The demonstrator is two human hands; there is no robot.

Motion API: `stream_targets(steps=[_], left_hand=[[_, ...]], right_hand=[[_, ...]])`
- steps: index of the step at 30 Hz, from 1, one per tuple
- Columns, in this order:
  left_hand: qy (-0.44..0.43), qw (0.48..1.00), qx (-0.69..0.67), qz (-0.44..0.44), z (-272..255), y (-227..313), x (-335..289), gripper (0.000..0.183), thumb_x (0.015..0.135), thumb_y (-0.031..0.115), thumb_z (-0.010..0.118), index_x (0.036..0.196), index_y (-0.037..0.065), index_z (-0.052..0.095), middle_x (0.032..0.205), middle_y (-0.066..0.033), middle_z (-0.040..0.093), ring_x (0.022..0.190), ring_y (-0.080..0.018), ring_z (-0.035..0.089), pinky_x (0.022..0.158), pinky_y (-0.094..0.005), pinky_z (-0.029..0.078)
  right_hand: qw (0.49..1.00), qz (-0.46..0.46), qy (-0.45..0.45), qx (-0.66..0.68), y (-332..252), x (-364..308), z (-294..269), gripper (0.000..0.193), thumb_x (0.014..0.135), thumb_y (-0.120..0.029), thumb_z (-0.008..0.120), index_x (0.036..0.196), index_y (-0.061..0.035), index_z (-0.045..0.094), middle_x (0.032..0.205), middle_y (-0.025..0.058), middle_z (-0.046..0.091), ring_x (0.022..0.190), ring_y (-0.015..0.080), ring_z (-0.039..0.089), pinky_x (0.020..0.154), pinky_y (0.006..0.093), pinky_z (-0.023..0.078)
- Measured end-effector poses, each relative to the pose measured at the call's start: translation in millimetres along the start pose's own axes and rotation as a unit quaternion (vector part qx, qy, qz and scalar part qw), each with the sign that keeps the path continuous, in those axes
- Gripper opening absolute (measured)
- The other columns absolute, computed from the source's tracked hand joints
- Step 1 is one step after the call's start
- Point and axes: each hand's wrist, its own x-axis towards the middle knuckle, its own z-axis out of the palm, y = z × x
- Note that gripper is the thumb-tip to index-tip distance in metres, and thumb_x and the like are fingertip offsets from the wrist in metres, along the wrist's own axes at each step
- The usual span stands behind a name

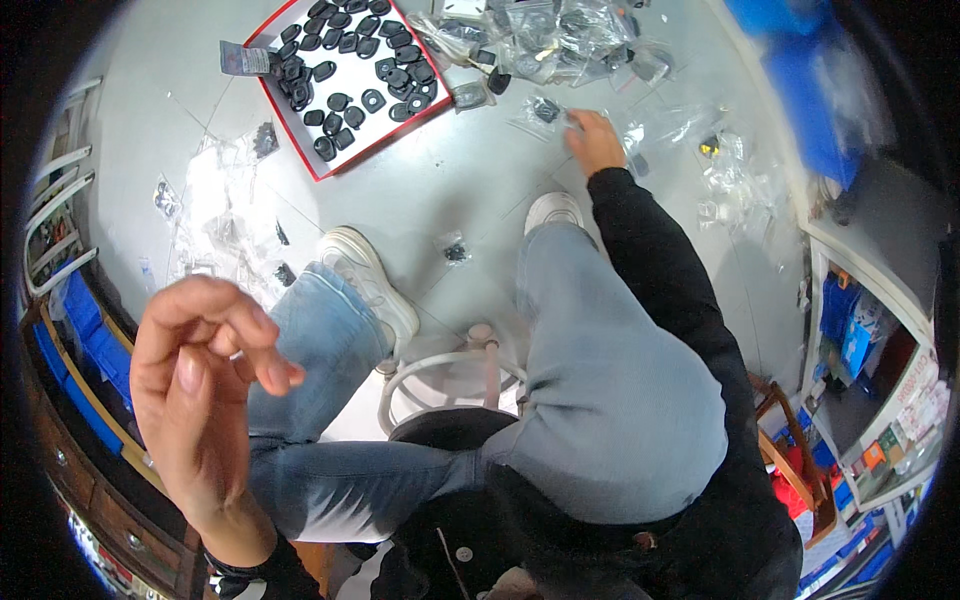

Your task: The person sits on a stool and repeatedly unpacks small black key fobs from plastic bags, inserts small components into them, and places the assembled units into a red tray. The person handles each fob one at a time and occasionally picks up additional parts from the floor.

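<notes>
My left hand [205,385] is raised close in front of me, over my left leg. Its fingers are loosely curled and stand apart from the thumb, with nothing visible between them. My right hand [597,142] reaches out low over the grey floor, thumb and index finger apart, slightly blurred. Just left of its fingertips lies a small clear plastic bag [545,108] with a dark piece inside. A red-rimmed white tray [335,95] at the far left-centre holds many black oval key-fob-like shells [348,42]. Between my shoes lies a little bag of small black parts [455,250].
Heaped clear bags [560,40] lie beyond my right hand. More loose clear plastic [735,180] spreads to the right, and some [225,210] to the left. A grey packet [243,60] overlaps the tray's left rim. An open shelf unit [870,370] stands at the right.
</notes>
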Motion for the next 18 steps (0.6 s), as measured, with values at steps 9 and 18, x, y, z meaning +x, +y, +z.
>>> stream_targets(steps=[9,18], left_hand=[[0.022,0.999,-0.03,-0.033,5,3,5,0.036,0.081,0.026,0.053,0.1,-0.004,0.05,0.081,-0.0136,0.056,0.062,-0.0144,0.054,0.059,-0.0268,0.048],[-0.039,0.997,-0.052,0.039,30,4,7,0.034,0.079,0.019,0.058,0.105,-0.002,0.051,0.091,-0.0069,0.055,0.079,-0.011,0.051,0.069,-0.0223,0.043]], right_hand=[[0.94,0.267,-0.151,0.153,-23,32,24,0.041,0.067,-0.02,0.069,0.102,-0.007,0.052,0.097,0.0093,0.054,0.086,0.026,0.054,0.069,0.0373,0.047],[0.773,0.117,-0.224,0.582,-210,-8,-189,0.023,0.079,-0.01,0.057,0.098,-0.0009,0.049,0.094,0.0087,0.056,0.084,0.0179,0.058,0.071,0.0303,0.051]])
